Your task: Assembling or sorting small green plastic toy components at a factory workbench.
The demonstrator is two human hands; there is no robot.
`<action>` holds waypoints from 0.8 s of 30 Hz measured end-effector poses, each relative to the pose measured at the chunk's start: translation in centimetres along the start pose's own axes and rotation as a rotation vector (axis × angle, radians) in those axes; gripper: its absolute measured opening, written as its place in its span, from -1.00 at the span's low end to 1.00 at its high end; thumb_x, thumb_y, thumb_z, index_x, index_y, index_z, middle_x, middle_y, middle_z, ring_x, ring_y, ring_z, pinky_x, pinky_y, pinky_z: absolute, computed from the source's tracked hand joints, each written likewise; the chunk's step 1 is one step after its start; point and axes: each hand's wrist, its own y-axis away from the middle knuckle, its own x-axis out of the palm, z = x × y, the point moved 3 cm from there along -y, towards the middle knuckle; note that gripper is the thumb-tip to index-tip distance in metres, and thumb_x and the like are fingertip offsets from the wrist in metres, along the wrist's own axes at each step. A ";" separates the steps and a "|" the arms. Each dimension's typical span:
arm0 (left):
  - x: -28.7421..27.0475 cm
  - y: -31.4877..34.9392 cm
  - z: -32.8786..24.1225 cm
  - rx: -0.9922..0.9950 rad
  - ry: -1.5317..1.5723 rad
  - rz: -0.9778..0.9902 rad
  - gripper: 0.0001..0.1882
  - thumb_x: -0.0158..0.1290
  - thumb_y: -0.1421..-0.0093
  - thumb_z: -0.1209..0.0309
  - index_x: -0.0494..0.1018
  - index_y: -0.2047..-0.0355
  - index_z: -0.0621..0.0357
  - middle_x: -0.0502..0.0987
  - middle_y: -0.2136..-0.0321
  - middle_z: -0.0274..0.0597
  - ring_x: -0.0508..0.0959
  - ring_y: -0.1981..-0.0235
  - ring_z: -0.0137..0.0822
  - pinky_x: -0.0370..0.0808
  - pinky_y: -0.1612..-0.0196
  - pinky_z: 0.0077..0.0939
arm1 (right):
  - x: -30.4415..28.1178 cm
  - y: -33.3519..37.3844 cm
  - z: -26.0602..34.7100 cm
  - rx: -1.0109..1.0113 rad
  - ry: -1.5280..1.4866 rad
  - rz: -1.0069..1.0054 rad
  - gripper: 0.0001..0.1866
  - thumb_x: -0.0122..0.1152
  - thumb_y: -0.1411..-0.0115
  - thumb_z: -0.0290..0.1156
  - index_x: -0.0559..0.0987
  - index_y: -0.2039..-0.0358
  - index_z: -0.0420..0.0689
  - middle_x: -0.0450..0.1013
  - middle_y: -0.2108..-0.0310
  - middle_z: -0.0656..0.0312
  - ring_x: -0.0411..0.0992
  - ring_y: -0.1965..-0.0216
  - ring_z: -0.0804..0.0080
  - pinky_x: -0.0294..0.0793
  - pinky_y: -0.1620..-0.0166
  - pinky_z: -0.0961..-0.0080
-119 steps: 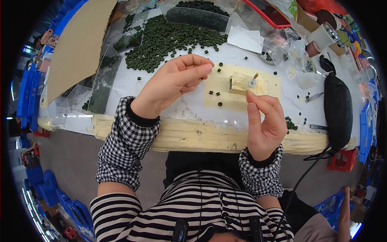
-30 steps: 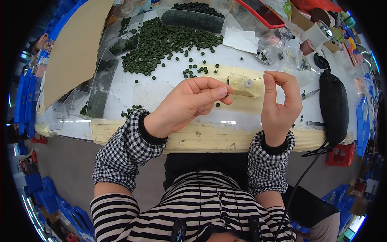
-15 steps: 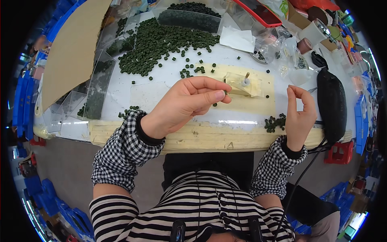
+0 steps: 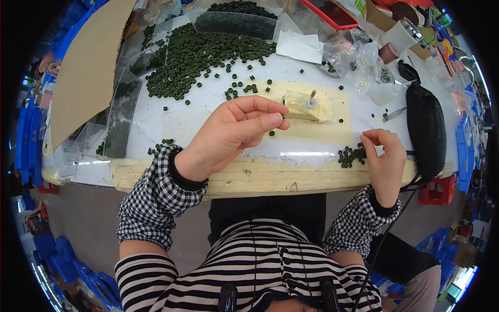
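My left hand (image 4: 228, 135) is closed in a pinch over the middle of the table, with a small dark green ring piece (image 4: 282, 117) barely showing between thumb and forefinger. Just beyond those fingertips stands a block wrapped in cream tape (image 4: 306, 110), with an upright pin (image 4: 313, 95) in a pale sleeve on top. At the table's front right, my right hand (image 4: 385, 161) has its thumb and forefinger pinched together. Whatever is between them, if anything, is too small to make out. Beside it lies a little group of green ring pieces (image 4: 351, 156).
A large heap of green ring pieces (image 4: 192, 57) spreads across the back left, near clear plastic trays (image 4: 122, 117) and a cardboard sheet (image 4: 91, 73). A black pouch (image 4: 426, 125) lies at the right. Behind are a red-framed phone (image 4: 332, 14), white paper (image 4: 300, 47) and plastic bags (image 4: 366, 65).
My right hand has moved down toward the front edge, uncovering a few loose pieces near the pouch. My left hand keeps its pinch by the taped block, and the view has shifted slightly.
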 end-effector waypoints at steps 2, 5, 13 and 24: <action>0.0 0.1 0.1 0.001 0.018 0.000 -0.80 0.01 -0.27 0.45 0.47 0.12 0.21 0.56 0.35 -0.23 0.10 0.68 -0.66 0.12 0.60 -0.80 | -0.1 0.2 -0.5 -0.011 0.020 0.075 -0.92 0.28 0.04 -0.55 0.55 0.50 -0.23 0.44 0.55 0.18 0.37 0.43 0.27 0.34 0.32 0.39; 0.1 0.0 0.1 -0.001 0.040 0.000 -0.81 0.01 -0.27 0.44 0.47 0.13 0.21 0.56 0.36 -0.23 0.10 0.68 -0.66 0.12 0.60 -0.80 | 0.2 0.5 -0.8 -0.015 0.051 0.130 -0.91 0.28 0.03 -0.53 0.53 0.51 -0.23 0.43 0.56 0.18 0.36 0.43 0.26 0.33 0.33 0.36; 0.1 -0.1 0.4 -0.028 0.015 0.040 -0.79 0.03 -0.26 0.43 0.47 0.13 0.24 0.57 0.37 -0.21 0.12 0.68 -0.66 0.11 0.60 -0.79 | 1.8 0.1 0.4 -0.165 0.187 -0.026 -0.94 0.24 0.02 -0.55 0.52 0.49 -0.20 0.42 0.53 0.21 0.34 0.42 0.23 0.31 0.31 0.36; 0.8 0.0 0.5 -0.080 -0.025 0.066 -0.80 0.06 -0.23 0.46 0.48 0.15 0.24 0.60 0.35 -0.14 0.15 0.67 -0.67 0.11 0.59 -0.78 | 2.4 0.3 3.5 -0.096 -0.463 -0.045 -0.93 0.23 -0.03 -0.61 0.56 0.43 -0.22 0.46 0.46 0.21 0.38 0.39 0.39 0.35 0.26 0.53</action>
